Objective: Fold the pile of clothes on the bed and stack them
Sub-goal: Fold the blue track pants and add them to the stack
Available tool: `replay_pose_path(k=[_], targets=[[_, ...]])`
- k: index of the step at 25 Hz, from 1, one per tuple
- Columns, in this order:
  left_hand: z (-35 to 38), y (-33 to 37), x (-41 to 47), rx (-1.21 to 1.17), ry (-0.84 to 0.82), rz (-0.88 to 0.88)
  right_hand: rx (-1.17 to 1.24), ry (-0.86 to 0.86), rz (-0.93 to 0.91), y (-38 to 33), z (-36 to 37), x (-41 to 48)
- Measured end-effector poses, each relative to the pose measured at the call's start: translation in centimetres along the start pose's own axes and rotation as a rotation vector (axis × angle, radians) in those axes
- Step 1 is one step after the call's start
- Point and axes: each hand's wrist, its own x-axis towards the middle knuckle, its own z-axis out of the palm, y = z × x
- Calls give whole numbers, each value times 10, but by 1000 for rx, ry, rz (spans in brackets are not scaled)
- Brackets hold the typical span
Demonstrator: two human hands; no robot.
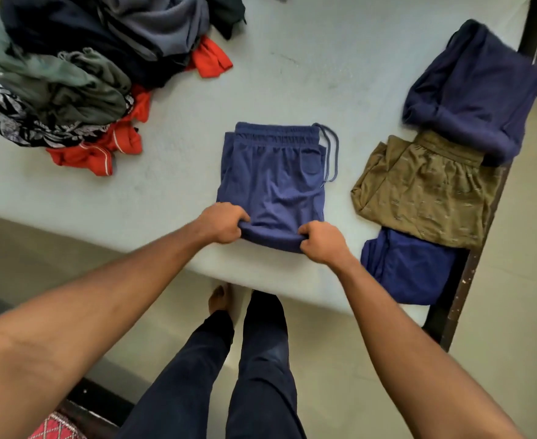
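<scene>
Two grips on the cloth: left hand [221, 224] and right hand [321, 245] each pinch the bottom hem of the blue shorts [273, 182], flat by the near edge of the bed [172, 191], mid-fold, and next, I reckon, that hem must travel evenly up to the waistband [276, 134].

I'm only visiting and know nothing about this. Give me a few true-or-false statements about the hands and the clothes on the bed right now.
1. The left hand and right hand both grip the near edge of the blue shorts. True.
2. The olive shorts lie left of the blue shorts. False: they lie to their right.
3. The unfolded pile sits at the far left of the bed. True.
4. The red garment tops the folded clothes. False: it lies crumpled at the pile's edge.
</scene>
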Motion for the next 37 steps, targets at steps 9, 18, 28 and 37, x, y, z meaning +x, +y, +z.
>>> replay_pose_path(k=[9,18,28,37], targets=[[-138,-36,83,-320,249,-163,89,345,-51,-12,-148,99],[-34,0,102,67,686,-12,49,859,-248,-29,-43,125],[-7,-14,107,161,599,2,-9,620,-228,-8,-14,136],[8,-14,100,318,571,-28,-140,604,-278,23,10,113]])
